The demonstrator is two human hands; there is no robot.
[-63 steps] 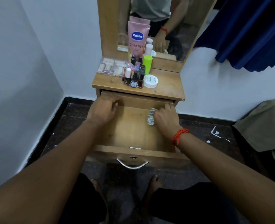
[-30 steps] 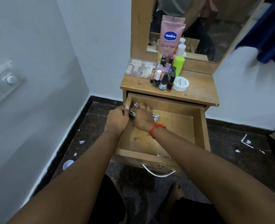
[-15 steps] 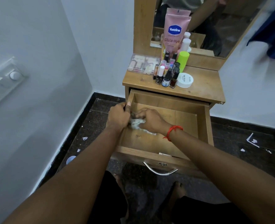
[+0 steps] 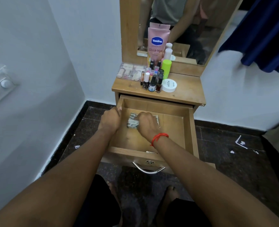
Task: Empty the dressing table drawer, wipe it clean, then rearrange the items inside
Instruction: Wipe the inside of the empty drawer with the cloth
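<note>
The wooden drawer (image 4: 191, 131) of the dressing table stands pulled out, its floor bare apart from a patterned cloth (image 4: 132, 122). My right hand (image 4: 147, 124), a red thread on its wrist, grips that cloth and presses it onto the drawer floor near the back left. My left hand (image 4: 110, 120) grips the drawer's left wall. On the tabletop (image 4: 188, 90) stand a pink Vaseline tube (image 4: 157, 45), a green bottle (image 4: 166, 67), several small nail polish bottles (image 4: 152, 81), a white round jar (image 4: 169, 85) and a clear case (image 4: 130, 72).
A mirror (image 4: 193, 22) rises behind the tabletop. White walls close in on the left and behind. A wall switch plate (image 4: 0, 85) sits at left, a blue curtain (image 4: 266, 33) hangs at upper right. Paper scraps (image 4: 241, 142) litter the dark floor.
My right hand has rubbed the cloth from the drawer's right side to its left, then back and forth there. My left hand has kept hold of the left wall.
</note>
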